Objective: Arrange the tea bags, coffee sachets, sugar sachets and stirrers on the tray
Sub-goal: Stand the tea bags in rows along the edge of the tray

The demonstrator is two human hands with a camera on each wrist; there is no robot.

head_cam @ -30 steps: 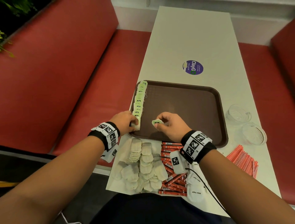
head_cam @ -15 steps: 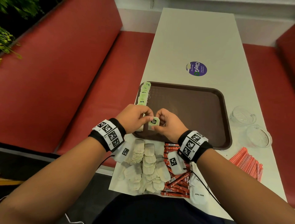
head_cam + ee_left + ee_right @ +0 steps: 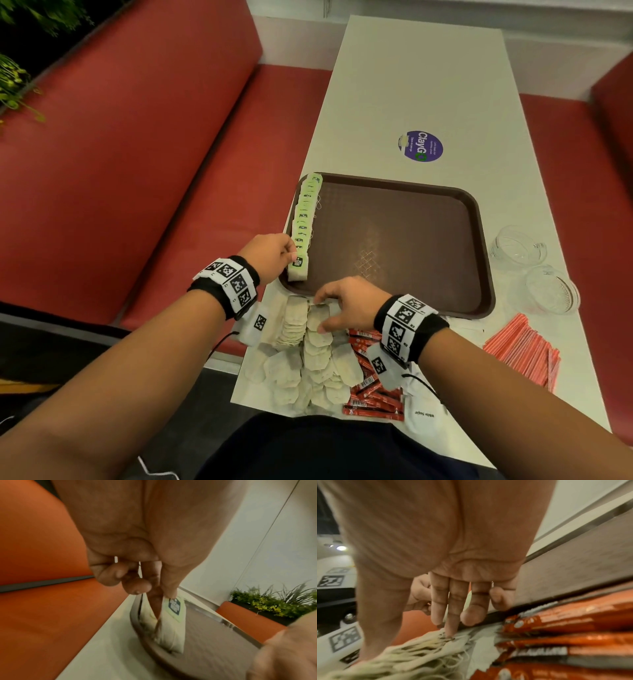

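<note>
— Two hands at work?
— Yes. Left hand (image 3: 274,253) pinches the nearest tea bag (image 3: 298,268) of the row (image 3: 306,219) along the tray (image 3: 479,260)'s left rim, near its front corner.
— And the right hand (image 3: 349,303)?
— Fingers loosely extended, touching the loose tea bags (image 3: 308,353) piled at the counter (image 3: 421,78)'s near edge, beside the coffee sachets (image 3: 373,394).
— Stirrers (image 3: 524,353)?
— Near the counter's right edge, off the tray.

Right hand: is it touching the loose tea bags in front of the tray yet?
Touching. In the right wrist view, a fingertip of the right hand presses onto the top of the loose tea bags; the head view shows the thumb on them too.
</note>
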